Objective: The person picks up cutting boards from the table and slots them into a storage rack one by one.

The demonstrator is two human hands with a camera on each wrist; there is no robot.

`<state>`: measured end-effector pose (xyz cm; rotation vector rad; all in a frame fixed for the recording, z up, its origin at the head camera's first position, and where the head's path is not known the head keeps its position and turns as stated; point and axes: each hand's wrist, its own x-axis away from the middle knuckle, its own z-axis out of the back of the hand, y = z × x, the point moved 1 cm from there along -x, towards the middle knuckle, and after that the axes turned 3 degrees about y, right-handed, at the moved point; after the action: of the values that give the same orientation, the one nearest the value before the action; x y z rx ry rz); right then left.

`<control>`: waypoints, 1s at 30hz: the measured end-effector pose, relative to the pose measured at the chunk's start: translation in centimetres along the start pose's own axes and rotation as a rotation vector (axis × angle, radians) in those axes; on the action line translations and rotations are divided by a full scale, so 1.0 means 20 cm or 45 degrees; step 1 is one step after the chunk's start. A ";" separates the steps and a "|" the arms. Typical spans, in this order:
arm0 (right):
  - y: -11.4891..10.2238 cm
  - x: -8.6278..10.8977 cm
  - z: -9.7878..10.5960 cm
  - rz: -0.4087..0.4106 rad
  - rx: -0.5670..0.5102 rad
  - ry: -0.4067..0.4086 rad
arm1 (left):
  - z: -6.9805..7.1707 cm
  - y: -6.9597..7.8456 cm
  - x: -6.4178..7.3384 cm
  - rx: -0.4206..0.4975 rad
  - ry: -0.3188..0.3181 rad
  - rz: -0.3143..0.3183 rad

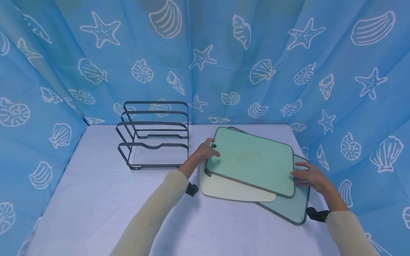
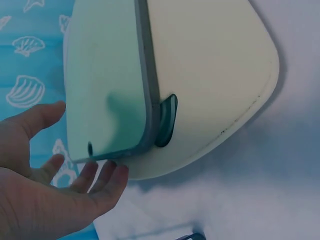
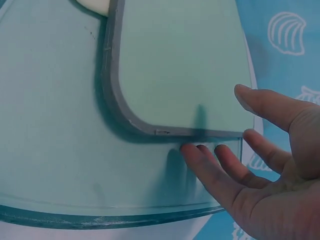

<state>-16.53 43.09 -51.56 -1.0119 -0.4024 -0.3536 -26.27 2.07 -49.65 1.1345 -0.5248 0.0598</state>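
Note:
A light green cutting board (image 1: pixel 253 160) with a grey rim lies on top of an overlapping pile. Beneath it show a cream cutting board (image 1: pixel 237 190) and a larger pale green cutting board (image 1: pixel 289 209) with a dark rim. At the top board's left end is my left hand (image 1: pixel 206 150), its fingertips right at the short edge and its fingers spread. My right hand (image 1: pixel 310 175) is at the opposite end, fingers extended low beside the rim over the larger board, thumb apart. Neither hand is curled round the board.
A black wire rack (image 1: pixel 153 123) with several upright loops stands left of the boards. White cloth (image 1: pixel 105 209) covers the table. Blue curtains (image 1: pixel 192 85) with shell and starfish prints enclose the back and sides. A dark piece (image 2: pixel 169 120) sticks out beneath the top board's near-left corner.

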 end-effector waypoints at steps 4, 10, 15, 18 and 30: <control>0.01 -0.01 0.00 -0.047 -0.003 -0.001 | -0.01 0.00 -0.03 -0.072 0.033 0.023; 0.01 -0.04 -0.01 -0.113 0.000 -0.003 | -0.03 0.01 -0.05 -0.154 0.054 0.040; 0.00 -0.06 -0.01 -0.126 0.049 -0.004 | -0.04 0.02 -0.05 -0.264 0.071 0.048; -0.02 -0.06 -0.02 -0.132 0.066 -0.006 | -0.04 0.03 -0.05 -0.336 0.082 0.056; 0.00 -0.05 -0.09 -0.107 0.139 0.058 | -0.07 0.01 -0.09 -0.432 0.117 0.063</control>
<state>-17.16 41.77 -52.95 -0.8805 -0.4199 -0.4252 -27.49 3.73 -50.70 0.7836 -0.4605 0.0627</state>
